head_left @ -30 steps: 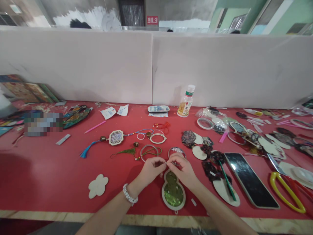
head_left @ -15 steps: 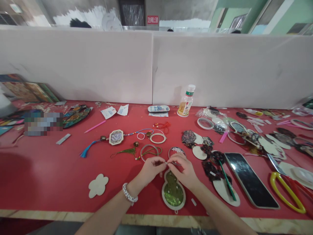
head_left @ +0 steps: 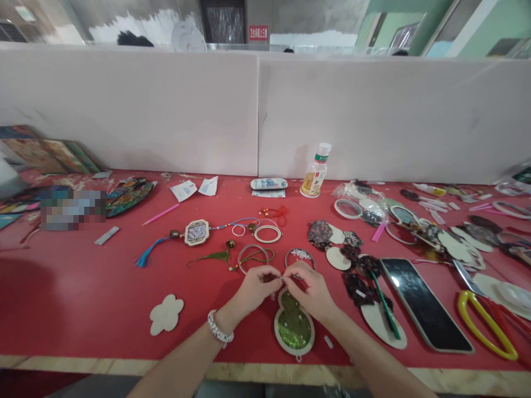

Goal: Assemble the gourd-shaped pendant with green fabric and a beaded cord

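Note:
My left hand [head_left: 260, 287] and my right hand [head_left: 310, 287] meet fingertip to fingertip, each pinched closed. Whatever lies between the fingertips is too small to make out. Just below them, a gourd-shaped pendant [head_left: 294, 327] with a pale rim and shiny green filling lies flat on the table. Behind my right hand is a round ring holding small white beads [head_left: 301, 255], partly covered by the fingers. A metal ring [head_left: 253, 246] with a green cord [head_left: 232, 255] and tassel lies behind my left hand. A white braided bracelet [head_left: 219, 327] circles my left wrist.
On the red table [head_left: 95, 315], a flower-shaped wooden piece [head_left: 166, 314] lies at left. To the right are a phone [head_left: 427, 304], yellow-and-red-handled scissors [head_left: 485, 326] and dark shell-like scraps [head_left: 357, 287]. A bottle [head_left: 316, 170] stands before the white partition [head_left: 166, 110].
Both hands stay almost where they were, fingertips still together. The right fingers have shifted slightly, so more of the bead-filled ring shows.

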Demonstrator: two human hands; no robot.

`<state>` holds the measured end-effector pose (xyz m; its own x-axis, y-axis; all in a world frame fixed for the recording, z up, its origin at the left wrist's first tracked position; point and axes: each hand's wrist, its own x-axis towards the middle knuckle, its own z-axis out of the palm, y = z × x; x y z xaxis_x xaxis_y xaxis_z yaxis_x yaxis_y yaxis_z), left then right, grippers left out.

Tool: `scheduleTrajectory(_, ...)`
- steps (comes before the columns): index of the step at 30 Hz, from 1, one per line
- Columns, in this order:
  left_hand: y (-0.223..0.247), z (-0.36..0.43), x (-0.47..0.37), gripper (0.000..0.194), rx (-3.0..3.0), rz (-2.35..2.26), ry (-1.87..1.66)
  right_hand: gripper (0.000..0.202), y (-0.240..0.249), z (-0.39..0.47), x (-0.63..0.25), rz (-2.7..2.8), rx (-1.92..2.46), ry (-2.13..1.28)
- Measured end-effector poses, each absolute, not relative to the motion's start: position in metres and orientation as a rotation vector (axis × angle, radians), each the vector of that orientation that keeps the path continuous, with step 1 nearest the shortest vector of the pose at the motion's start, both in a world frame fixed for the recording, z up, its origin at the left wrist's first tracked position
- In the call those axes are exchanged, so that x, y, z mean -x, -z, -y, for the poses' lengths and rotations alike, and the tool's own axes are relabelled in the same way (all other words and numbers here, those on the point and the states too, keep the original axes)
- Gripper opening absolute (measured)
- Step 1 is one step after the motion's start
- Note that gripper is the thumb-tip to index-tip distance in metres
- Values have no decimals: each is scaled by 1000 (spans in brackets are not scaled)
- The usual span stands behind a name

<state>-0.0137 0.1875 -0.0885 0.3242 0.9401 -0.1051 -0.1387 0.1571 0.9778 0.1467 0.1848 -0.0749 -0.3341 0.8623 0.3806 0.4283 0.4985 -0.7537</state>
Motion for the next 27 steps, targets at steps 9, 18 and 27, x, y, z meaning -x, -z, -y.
scheduleTrajectory(9, 94, -188, 15, 18, -1145, -900, -971, 8, 78, -183, -146, 1938, 1121, -702)
scheduleTrajectory(18, 92, -188, 14, 16, -1132, -944, -973, 8, 81, -182, -144, 1914, 1130, -677)
scheduleTrajectory(27, 93, -189, 15, 18, -1136, -962, -967, 8, 79, -183, -145, 1895, 1138, -702)
